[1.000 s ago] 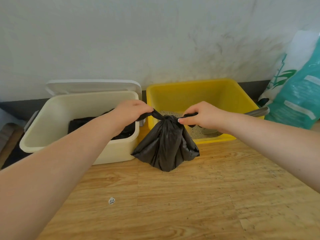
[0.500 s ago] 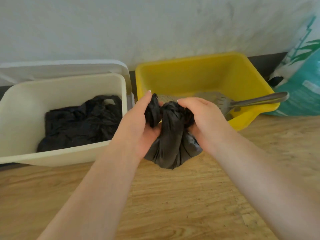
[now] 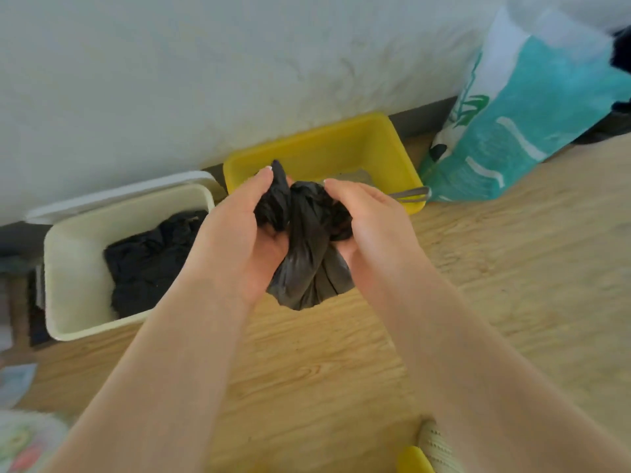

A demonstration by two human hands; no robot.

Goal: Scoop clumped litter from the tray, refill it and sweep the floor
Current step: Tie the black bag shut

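Note:
A small knotted black plastic bag (image 3: 307, 264) hangs above the wooden floor between my hands. My left hand (image 3: 239, 230) grips its left flap and side. My right hand (image 3: 372, 227) holds its right side, fingers curled round the knot. Behind them the yellow litter tray (image 3: 392, 148) stands against the wall. A metal scoop handle (image 3: 411, 193) sticks out over the tray's right rim; the scoop's head is mostly hidden by my right hand.
A cream bin (image 3: 71, 264) with a black liner (image 3: 150, 257) stands open at the left, its white lid (image 3: 112, 196) behind it. A teal and white litter bag (image 3: 532, 117) leans on the wall at the right. A yellow object (image 3: 413, 460) lies at the bottom edge.
My hands came together from pulling the bag's ends apart and now cup the knotted bag, lifted slightly. The view has tilted and pulled back.

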